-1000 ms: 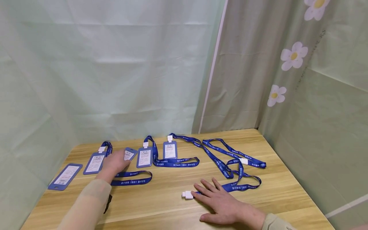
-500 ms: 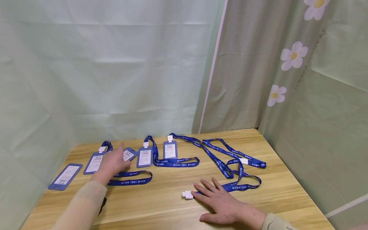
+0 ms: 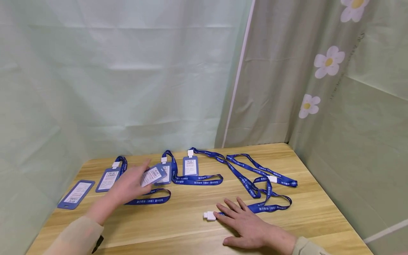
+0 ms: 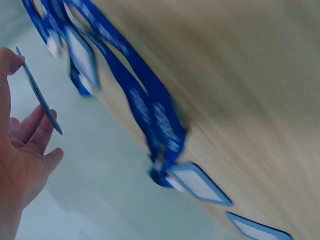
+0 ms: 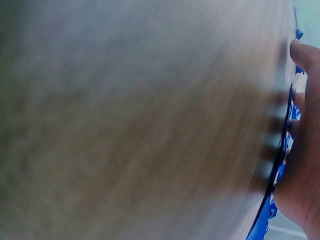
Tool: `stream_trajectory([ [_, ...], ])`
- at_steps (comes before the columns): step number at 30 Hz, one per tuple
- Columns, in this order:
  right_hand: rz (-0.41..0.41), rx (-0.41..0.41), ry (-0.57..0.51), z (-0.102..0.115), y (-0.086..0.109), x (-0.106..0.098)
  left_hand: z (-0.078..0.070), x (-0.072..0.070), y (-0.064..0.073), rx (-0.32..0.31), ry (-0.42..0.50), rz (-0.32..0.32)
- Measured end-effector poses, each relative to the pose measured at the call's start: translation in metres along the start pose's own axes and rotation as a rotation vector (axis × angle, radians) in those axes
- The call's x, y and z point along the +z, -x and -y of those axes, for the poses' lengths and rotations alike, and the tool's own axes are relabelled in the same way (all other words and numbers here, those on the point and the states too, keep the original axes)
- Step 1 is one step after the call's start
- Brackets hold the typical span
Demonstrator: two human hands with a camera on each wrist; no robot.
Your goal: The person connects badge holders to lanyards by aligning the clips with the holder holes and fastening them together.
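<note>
Up off the wood: a blue ID card holder (image 3: 154, 175) that half a second ago lay slanted on the wooden table (image 3: 178, 230) is now raised in the person's left hand (image 3: 130, 182). We see it pinched at its edges between the digits, edge-on in the left wrist view. Seen from the head, it covers part of the middle badge (image 3: 166, 181), whose white clip and strap show behind it.

Well apart from the left, the right hand (image 3: 243, 226) has not visibly moved; it lies flat, fingers spread and straight, over a blue lanyard (image 3: 271, 208) whose white clip (image 3: 209, 215) pokes out just beside the fingertips, bearing no holder.

For the work in hand, we judge that the lift marks a turn from reaching to carrying. One more loose holder (image 3: 76, 194) lies at the table's left side, no strap on it. The left badge (image 3: 108, 179) and the right badge (image 3: 190, 165) hang on clips of their own. Farther right sits another bare white clip (image 3: 272, 179), among crossing straps we cannot fully trace.
</note>
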State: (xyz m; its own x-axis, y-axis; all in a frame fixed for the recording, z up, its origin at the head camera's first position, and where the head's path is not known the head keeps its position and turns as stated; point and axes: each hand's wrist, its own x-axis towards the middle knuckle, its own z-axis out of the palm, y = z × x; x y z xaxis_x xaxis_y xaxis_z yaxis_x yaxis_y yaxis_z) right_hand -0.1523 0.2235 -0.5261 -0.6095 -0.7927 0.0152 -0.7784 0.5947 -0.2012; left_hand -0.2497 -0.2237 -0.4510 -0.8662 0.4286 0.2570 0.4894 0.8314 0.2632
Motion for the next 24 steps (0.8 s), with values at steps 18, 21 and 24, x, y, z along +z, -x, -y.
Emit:
stream_trajectory([
  [18,-0.006,0.002,-0.013,0.000,0.000,-0.001,-0.084,0.045,0.065,0.152,0.005,0.241],
  [21,-0.007,0.004,-0.022,0.000,0.000,-0.001,-0.083,0.051,0.070,0.131,0.019,0.275],
  [24,-0.014,0.016,-0.060,0.001,-0.001,-0.003,-0.082,0.054,0.075,0.117,0.027,0.312],
])
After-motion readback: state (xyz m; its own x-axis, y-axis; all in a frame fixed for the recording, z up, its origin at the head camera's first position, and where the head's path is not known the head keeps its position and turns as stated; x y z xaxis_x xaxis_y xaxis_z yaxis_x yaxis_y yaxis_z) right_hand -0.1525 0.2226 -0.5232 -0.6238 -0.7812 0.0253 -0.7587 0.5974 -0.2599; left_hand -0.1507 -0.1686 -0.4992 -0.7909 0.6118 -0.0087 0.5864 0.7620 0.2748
